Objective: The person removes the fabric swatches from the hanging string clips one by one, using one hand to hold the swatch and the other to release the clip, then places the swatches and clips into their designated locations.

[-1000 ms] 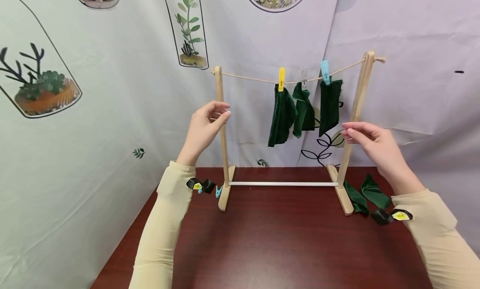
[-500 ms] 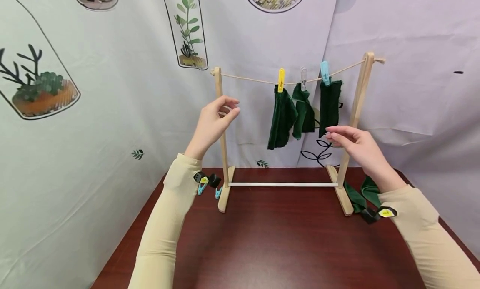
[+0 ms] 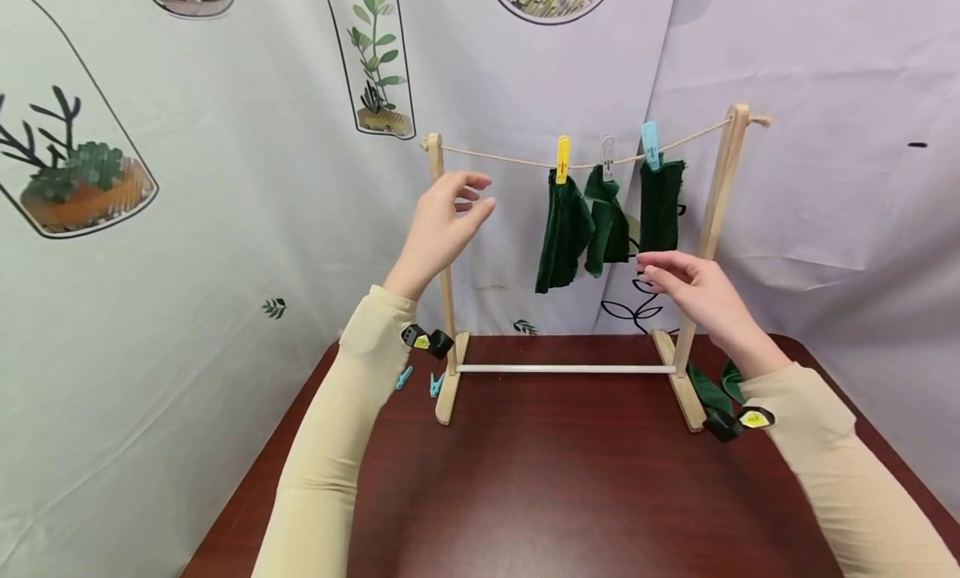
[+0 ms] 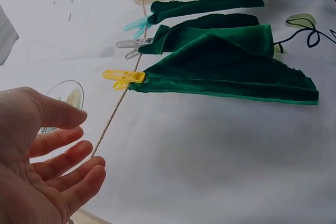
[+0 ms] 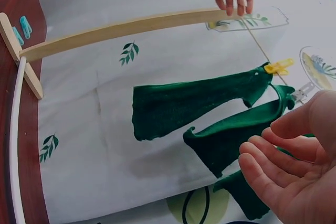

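Three dark green cloths hang from a thin rope (image 3: 495,156) strung between two wooden posts. A yellow clothespin (image 3: 563,159) clips the left cloth (image 3: 562,236), a clear clothespin (image 3: 608,157) the middle cloth (image 3: 608,219), and a blue clothespin (image 3: 650,144) the right cloth (image 3: 662,207). My left hand (image 3: 450,219) is raised before the left post, fingers loosely bent around nothing. In the left wrist view its fingers (image 4: 79,174) overlap the rope, left of the yellow clothespin. Holding nothing either, my right hand (image 3: 697,299) hovers by the right cloth's lower end, partly covering it.
Two blue clothespins (image 3: 437,384) lie on the dark red table (image 3: 570,478) beside the stand's left foot (image 3: 447,394). Behind the right foot (image 3: 678,386) are more green cloths (image 3: 708,386), partly hidden by my right wrist. A white rod (image 3: 562,369) joins the posts low down.
My left hand has moved right and upward past the left post. My right hand has shifted left, from the right post to in front of the right cloth. The hanging cloths stay clipped.
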Tool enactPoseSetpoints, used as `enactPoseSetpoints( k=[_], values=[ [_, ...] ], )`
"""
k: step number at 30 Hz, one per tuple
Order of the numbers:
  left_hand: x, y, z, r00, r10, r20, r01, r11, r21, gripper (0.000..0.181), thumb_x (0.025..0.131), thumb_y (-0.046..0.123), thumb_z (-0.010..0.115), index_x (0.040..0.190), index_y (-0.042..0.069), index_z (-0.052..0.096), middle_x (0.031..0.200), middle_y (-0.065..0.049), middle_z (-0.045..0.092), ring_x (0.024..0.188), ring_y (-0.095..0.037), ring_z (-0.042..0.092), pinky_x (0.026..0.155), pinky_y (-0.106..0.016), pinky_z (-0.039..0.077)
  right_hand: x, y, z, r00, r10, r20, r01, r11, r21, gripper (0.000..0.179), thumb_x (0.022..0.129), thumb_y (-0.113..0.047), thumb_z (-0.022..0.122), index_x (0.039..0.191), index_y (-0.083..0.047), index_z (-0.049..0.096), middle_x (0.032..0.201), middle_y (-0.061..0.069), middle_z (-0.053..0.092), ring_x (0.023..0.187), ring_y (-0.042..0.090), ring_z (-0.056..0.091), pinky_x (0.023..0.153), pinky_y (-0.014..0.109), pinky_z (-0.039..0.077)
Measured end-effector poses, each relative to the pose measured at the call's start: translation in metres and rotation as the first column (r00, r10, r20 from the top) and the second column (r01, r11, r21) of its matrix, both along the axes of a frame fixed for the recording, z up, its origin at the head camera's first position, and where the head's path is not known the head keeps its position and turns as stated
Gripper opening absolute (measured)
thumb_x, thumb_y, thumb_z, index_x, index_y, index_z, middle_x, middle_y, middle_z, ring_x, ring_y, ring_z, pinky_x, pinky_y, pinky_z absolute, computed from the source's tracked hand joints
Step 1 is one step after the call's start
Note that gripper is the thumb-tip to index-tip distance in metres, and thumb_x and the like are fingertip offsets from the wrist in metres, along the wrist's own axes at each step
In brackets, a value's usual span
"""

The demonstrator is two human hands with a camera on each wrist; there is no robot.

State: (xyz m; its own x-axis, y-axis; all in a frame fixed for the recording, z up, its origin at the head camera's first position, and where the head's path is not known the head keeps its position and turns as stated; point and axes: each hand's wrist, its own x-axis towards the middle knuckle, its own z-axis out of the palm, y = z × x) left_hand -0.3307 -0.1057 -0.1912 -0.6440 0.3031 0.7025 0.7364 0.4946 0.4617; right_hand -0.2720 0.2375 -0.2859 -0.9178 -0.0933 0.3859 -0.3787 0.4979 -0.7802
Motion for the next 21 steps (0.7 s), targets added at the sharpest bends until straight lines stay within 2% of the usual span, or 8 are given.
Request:
enactPoseSetpoints(
  k=[7, 11, 14, 18, 21],
  values=[
    [-0.006, 0.011, 0.011, 0.998, 0.057, 0.002, -0.057, 0.998, -0.015, 0.030, 0.097, 0.008, 0.062, 0.126, 0.002, 0.065, 0.126, -0.010, 0.063, 0.113, -0.022, 0.059, 0.099, -0.026, 0.047, -0.006, -0.003, 0.001, 0.999, 0.026, 0.035, -0.026, 0.999, 0.023, 0.046, 0.107, -0.031, 0.051, 0.143, -0.002, 0.055, 0.138, 0.021, 0.058, 0.096, -0.007, 0.060, 0.085, 0.014, 0.047],
    [-0.011, 0.017, 0.019, 0.998, 0.062, 0.020, -0.061, 0.998, -0.024, 0.031, 0.098, 0.012, 0.064, 0.128, 0.003, 0.064, 0.127, -0.010, 0.062, 0.114, -0.021, 0.058, 0.100, -0.025, 0.046, -0.011, -0.009, 0.001, 0.997, 0.036, 0.066, -0.038, 0.999, 0.017, 0.046, 0.107, -0.031, 0.051, 0.143, -0.001, 0.054, 0.138, 0.021, 0.058, 0.098, -0.005, 0.060, 0.087, 0.013, 0.049],
    [-0.015, 0.022, 0.025, 0.997, 0.058, 0.048, -0.057, 0.998, -0.029, 0.032, 0.099, 0.014, 0.063, 0.129, 0.003, 0.063, 0.128, -0.009, 0.061, 0.116, -0.022, 0.058, 0.101, -0.023, 0.045, -0.015, -0.013, 0.001, 0.996, 0.049, 0.080, -0.051, 0.998, 0.021, 0.046, 0.107, -0.030, 0.052, 0.142, 0.000, 0.054, 0.138, 0.021, 0.059, 0.099, -0.002, 0.062, 0.094, 0.025, 0.052],
    [-0.020, 0.029, 0.032, 0.994, 0.061, 0.093, -0.058, 0.998, -0.036, 0.034, 0.100, 0.016, 0.063, 0.131, 0.004, 0.061, 0.130, -0.008, 0.060, 0.119, -0.022, 0.056, 0.102, -0.021, 0.043, -0.018, -0.016, 0.001, 0.994, 0.054, 0.097, -0.058, 0.998, 0.034, 0.047, 0.107, -0.031, 0.051, 0.143, -0.001, 0.054, 0.139, 0.020, 0.059, 0.099, 0.002, 0.063, 0.101, 0.043, 0.049],
    [-0.024, 0.033, 0.036, 0.993, 0.066, 0.096, -0.064, 0.998, -0.022, 0.033, 0.100, 0.016, 0.063, 0.131, 0.003, 0.062, 0.130, -0.009, 0.061, 0.116, -0.020, 0.057, 0.100, -0.020, 0.044, -0.019, -0.016, 0.001, 0.993, 0.056, 0.105, -0.060, 0.998, 0.034, 0.047, 0.107, -0.030, 0.050, 0.143, 0.000, 0.053, 0.139, 0.021, 0.058, 0.102, 0.007, 0.064, 0.103, 0.047, 0.047]
  ],
)
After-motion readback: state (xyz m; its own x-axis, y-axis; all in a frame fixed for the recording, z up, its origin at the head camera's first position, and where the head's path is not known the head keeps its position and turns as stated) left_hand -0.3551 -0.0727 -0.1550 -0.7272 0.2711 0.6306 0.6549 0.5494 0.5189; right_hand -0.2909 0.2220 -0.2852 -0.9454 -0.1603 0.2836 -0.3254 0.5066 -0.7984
